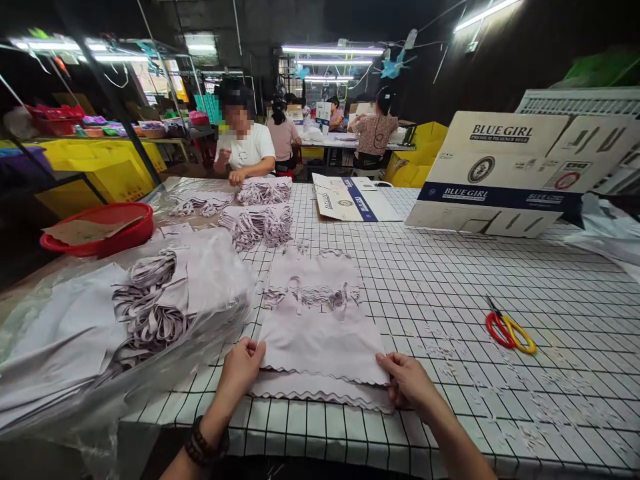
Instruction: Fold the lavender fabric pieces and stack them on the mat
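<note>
A pale lilac camisole [320, 337] with thin straps and a wavy hem lies flat on the table in front of me. My left hand [241, 368] pinches its left hem corner between thumb and fingers. At the right hem corner, my right hand [406, 381] grips the same fabric. Under the camisole, more lilac fabric [320, 389] with a wavy edge sticks out toward me. Another lilac piece [315, 270] shows beyond the straps. Scissors [510, 333] with one red and one yellow handle rest to the right of my right hand.
Clear plastic [220, 300] partly wraps bundled lilac garments [160, 320] at left, near a red basin [100, 230]. Further back sit more bundles [257, 223]. Cardboard pieces [490, 173] stand at the back right. Thread scraps [500, 373] litter the grid-patterned cloth. Across the table is a person [245, 147].
</note>
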`<state>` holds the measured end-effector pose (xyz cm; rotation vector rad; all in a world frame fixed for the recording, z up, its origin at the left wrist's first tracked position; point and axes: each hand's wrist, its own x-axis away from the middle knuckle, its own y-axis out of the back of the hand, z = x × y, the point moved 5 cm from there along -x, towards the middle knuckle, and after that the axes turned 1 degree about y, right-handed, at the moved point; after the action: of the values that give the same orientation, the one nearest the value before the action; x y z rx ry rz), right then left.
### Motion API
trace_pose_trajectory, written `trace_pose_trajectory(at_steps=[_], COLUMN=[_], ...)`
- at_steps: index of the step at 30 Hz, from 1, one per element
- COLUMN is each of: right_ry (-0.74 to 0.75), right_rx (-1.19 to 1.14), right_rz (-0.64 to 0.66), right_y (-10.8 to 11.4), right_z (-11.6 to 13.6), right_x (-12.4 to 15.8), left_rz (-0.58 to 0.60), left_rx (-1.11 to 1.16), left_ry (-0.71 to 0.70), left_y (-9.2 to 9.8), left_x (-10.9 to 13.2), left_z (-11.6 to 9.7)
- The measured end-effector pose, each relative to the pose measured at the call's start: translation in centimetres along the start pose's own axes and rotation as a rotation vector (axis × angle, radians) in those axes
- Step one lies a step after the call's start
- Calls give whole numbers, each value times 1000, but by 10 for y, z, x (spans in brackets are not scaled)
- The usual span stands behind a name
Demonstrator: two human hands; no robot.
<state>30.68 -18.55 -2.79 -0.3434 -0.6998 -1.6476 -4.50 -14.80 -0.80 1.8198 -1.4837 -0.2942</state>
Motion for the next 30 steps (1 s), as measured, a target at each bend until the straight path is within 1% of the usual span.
trace_pose_trajectory(at_steps=[2, 4, 8, 11, 15, 17, 24, 26, 27, 28, 30], right_ry=[36, 36, 35, 67, 157, 177, 197, 189, 187, 191, 223], right_rx=[6, 45, 214, 310, 466, 511, 538, 560, 569, 571, 561], right_rz=[-33, -40, -38, -64, -152, -186, -192, -176, -168, -172, -224], right_y=[4, 6, 3, 2, 5, 6, 8, 11, 14, 17, 24], right_z=[2, -2, -13, -13, -4, -1, -9, -8, -3, 5, 31], right_x=[5, 10, 12, 13, 16, 16, 14, 14, 14, 12, 4], left_rz=[-6, 12, 67, 79, 106, 124, 168, 143, 100, 44, -63], left_rx=[-33, -65, -166, -189, -236, -248, -274, -262, -250, -235, -196], left_ry=[-42, -63, -32, -19, 3, 3, 0, -5, -13, -31, -114], left_y=[9, 13, 8, 4, 5, 5, 0, 3, 7, 11, 17], left_x=[6, 12, 21, 23, 26, 27, 25, 28, 31, 33, 33], left_z=[-4, 0, 21, 29, 28, 26, 31, 31, 28, 22, 2])
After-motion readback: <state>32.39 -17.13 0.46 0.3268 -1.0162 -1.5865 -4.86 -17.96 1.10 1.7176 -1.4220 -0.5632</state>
